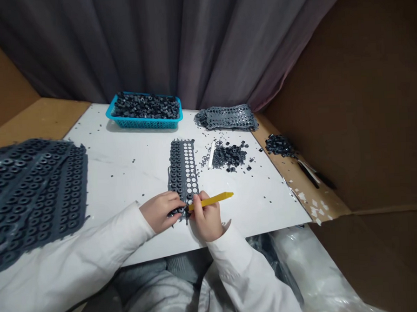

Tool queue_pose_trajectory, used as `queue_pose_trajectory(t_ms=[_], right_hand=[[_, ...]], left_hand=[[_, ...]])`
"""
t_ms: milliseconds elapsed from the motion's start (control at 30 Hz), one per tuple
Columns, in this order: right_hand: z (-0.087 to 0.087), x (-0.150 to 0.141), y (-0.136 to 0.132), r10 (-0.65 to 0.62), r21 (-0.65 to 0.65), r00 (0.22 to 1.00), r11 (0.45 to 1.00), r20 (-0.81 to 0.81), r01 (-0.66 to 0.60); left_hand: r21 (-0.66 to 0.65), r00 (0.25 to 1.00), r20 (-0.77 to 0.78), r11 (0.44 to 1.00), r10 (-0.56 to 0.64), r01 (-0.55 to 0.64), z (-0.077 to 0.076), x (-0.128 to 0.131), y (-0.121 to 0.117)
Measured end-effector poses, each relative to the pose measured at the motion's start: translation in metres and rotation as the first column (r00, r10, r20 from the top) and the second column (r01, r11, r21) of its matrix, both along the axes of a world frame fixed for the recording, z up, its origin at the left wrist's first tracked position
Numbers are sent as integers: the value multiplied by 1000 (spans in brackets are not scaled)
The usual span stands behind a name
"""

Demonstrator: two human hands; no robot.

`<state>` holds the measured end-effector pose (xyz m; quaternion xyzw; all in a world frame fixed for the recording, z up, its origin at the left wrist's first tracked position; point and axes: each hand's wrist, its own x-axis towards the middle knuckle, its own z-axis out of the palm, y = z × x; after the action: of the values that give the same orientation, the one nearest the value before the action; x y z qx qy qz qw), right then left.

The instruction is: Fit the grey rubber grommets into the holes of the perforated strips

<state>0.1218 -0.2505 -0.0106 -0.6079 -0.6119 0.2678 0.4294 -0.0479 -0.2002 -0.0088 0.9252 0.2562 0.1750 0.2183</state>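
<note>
A dark grey rubber sheet (183,166) lies lengthwise on the white board in front of me. Its left rows hold raised rings; most of the right double row shows open round holes, with rings left at the near end. My left hand (161,211) grips the near left end of this sheet with bent fingers. In my right hand (208,217) is a yellow pen-like tool (214,200), its tapered end pointing right and its other end at the sheet. Fingers hide the exact contact there.
Ringed sheets (31,188) are stacked at left. A blue basket (144,123) of dark pieces stands at the back, beside punched sheets (230,117). Loose black bits (231,155) and a white stick (211,155) lie right. Another pile (279,144) and dark-handled tools (309,175) sit near the cardboard wall.
</note>
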Motion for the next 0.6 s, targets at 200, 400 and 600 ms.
queue_pose_trajectory(t_ms=[200, 400, 600], right_hand=[[-8, 1, -3, -7, -20, 998, 1000, -57, 6], [-2, -4, -4, -24, 69, 987, 997, 157, 13], [3, -18, -11, -110, 80, 926, 993, 361, 87]], left_hand=[[15, 1000, -4, 1000, 8, -8, -2, 1, -1], [148, 997, -61, 988, 54, -44, -2, 4, -4], [398, 982, -155, 916, 106, -36, -8, 11, -8]])
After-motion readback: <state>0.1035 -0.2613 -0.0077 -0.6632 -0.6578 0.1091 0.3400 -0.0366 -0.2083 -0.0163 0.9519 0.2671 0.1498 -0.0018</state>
